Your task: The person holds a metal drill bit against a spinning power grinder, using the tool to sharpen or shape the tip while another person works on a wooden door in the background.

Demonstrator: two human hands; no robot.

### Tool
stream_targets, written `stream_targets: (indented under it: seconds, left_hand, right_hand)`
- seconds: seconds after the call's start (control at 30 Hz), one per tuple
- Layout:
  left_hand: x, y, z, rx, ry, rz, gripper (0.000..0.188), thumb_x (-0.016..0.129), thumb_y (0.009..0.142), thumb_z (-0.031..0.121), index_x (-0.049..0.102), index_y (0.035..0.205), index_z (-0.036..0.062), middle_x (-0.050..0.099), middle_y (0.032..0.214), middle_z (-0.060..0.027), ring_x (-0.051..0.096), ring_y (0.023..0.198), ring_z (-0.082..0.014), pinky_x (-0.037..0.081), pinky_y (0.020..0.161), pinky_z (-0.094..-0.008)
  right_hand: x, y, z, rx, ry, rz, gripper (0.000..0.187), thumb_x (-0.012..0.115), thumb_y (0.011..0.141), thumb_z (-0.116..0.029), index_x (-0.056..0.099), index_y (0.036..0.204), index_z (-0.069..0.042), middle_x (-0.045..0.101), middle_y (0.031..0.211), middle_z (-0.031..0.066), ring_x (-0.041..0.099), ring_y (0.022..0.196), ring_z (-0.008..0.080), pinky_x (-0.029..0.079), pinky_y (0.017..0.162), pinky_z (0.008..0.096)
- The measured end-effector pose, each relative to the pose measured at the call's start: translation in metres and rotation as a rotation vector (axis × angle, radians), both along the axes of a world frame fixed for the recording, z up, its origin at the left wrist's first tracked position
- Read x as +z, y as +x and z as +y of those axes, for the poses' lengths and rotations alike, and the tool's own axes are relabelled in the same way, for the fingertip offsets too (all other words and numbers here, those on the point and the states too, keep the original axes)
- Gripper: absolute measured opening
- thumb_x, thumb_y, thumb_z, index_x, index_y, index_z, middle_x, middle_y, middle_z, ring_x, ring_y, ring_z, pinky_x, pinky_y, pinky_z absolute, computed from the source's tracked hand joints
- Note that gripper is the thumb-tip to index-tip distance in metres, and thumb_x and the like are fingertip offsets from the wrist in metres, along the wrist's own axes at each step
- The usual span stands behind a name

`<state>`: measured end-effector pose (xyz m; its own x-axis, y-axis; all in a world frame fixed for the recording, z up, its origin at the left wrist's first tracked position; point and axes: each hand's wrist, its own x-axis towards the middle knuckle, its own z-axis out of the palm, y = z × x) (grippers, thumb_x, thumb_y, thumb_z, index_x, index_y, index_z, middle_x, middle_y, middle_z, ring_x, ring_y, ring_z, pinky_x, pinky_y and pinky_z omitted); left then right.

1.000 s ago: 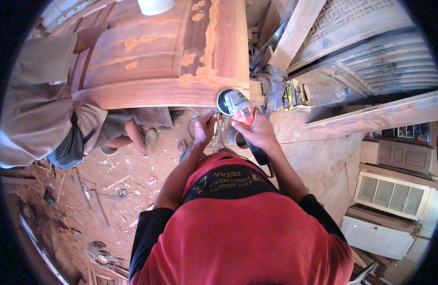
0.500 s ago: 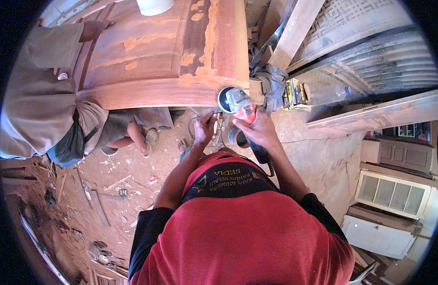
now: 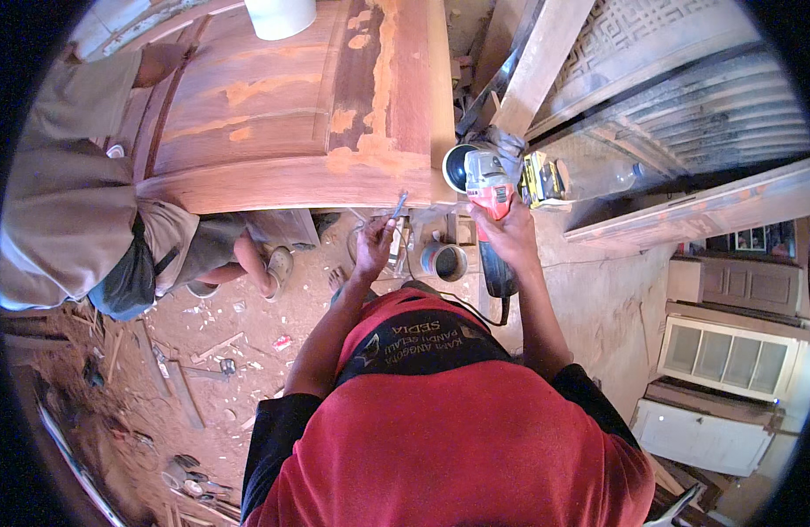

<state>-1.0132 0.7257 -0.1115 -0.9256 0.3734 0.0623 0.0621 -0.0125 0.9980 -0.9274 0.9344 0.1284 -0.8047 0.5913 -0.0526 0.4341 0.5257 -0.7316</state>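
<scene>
Red and grey, the grinder point(image 3: 490, 189) is sitting in the right hand point(image 3: 512, 233), whose fingers I am seeing wrapped firmly around its body; its long axis is running forward, disc point(image 3: 457, 168) ahead of the fingers, black end point(image 3: 497, 274) behind them. Off to their left, the left hand point(image 3: 373, 248) is pinching a thin tool point(image 3: 399, 207) that is pointing toward the wooden panel point(image 3: 273, 191), ahead of those fingers.

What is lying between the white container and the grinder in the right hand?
The head view shows only the wooden panel, with orange patches, between the white container and the grinder.
</scene>
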Motion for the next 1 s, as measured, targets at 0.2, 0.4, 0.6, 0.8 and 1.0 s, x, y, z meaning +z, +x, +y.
stream_targets:
  seconds: [0.2, 0.4, 0.6, 0.8, 1.0]
  left_hand:
    - [0.003, 0.003, -0.001, -0.039, -0.015, -0.106, 0.024, 0.061, 0.103, 0.021, 0.073, 0.111, 0.0018, 0.05, 0.071, 0.0042, 0.045, 0.064, -0.0054, 0.037, 0.056, -0.0267]
    - [0.008, 0.003, -0.001, -0.058, -0.002, -0.117, 0.025, 0.059, 0.104, 0.02, 0.072, 0.11, 0.0003, 0.052, 0.069, 0.0038, 0.044, 0.06, -0.0056, 0.038, 0.054, -0.0256]
    - [0.01, 0.005, -0.001, -0.086, 0.051, -0.215, 0.026, 0.056, 0.106, 0.019, 0.071, 0.11, -0.0008, 0.054, 0.072, 0.0047, 0.044, 0.062, -0.0042, 0.038, 0.055, -0.0234]
    - [0.023, 0.005, -0.003, -0.114, 0.091, -0.29, 0.026, 0.054, 0.107, 0.021, 0.07, 0.11, 0.0001, 0.053, 0.074, 0.0052, 0.042, 0.062, -0.0033, 0.036, 0.056, -0.0224]
    - [0.023, 0.004, -0.003, -0.141, 0.135, -0.346, 0.027, 0.051, 0.108, 0.022, 0.069, 0.113, 0.0011, 0.049, 0.073, 0.0063, 0.04, 0.062, -0.0029, 0.033, 0.055, -0.0215]
  right_hand:
    - [-0.011, 0.014, -0.006, 0.033, -0.081, 0.039, 0.044, 0.083, 0.081, -0.035, 0.067, 0.105, -0.002, 0.075, 0.089, 0.0131, 0.074, 0.083, 0.0245, 0.057, 0.076, 0.037]
    - [-0.023, 0.021, -0.005, 0.032, -0.08, 0.051, 0.044, 0.084, 0.08, -0.034, 0.066, 0.105, -0.002, 0.074, 0.085, 0.0107, 0.073, 0.077, 0.022, 0.057, 0.073, 0.036]
    - [-0.023, 0.023, -0.004, 0.03, -0.1, 0.067, 0.044, 0.084, 0.081, -0.034, 0.065, 0.105, -0.003, 0.074, 0.083, 0.0102, 0.073, 0.075, 0.0217, 0.057, 0.072, 0.0359]
    - [-0.014, 0.021, -0.008, 0.018, -0.138, 0.023, 0.045, 0.083, 0.081, -0.035, 0.064, 0.106, -0.003, 0.074, 0.084, 0.0104, 0.073, 0.076, 0.0221, 0.057, 0.073, 0.036]
    - [-0.029, 0.022, -0.004, 0.028, -0.055, 0.068, 0.047, 0.083, 0.08, -0.037, 0.064, 0.106, -0.002, 0.073, 0.081, 0.0104, 0.072, 0.073, 0.0231, 0.057, 0.071, 0.0364]
